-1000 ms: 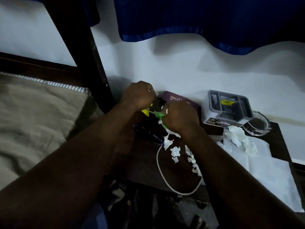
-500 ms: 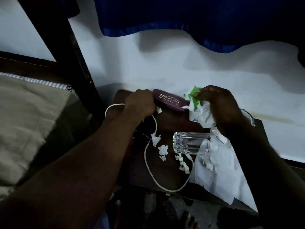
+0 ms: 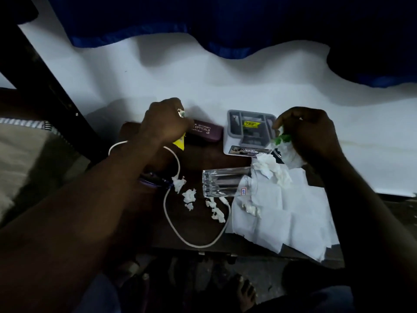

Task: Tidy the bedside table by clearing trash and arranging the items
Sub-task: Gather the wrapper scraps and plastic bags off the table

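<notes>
Clutter covers the dark wooden surface point(image 3: 198, 159), which stands against a white wall point(image 3: 203, 71) under the hem of a blue curtain point(image 3: 203, 19); a bed point(image 3: 22, 168) with a dark post point(image 3: 45, 73) lies to its left. At the back sit a maroon spectacle case point(image 3: 204, 132) and, just beside it to the right, a grey organiser tray point(image 3: 249, 132). A clear glass point(image 3: 225, 181) lies on its side near the middle, its right end over a creased white paper sheet point(image 3: 286, 218) that hangs past the front edge. Torn tissue scraps point(image 3: 189, 196) are strewn in front of the glass, inside the loop of a white cable point(image 3: 166, 206), and a larger crumpled tissue point(image 3: 272, 169) rests on the sheet. The left hand point(image 3: 162, 123), fingers curled, grips a yellow wrapper point(image 3: 179, 143) just beside the case. The right hand point(image 3: 309, 132), also curled tight, holds a wad of white tissue and green scrap point(image 3: 285, 145) by the tray's right edge.
</notes>
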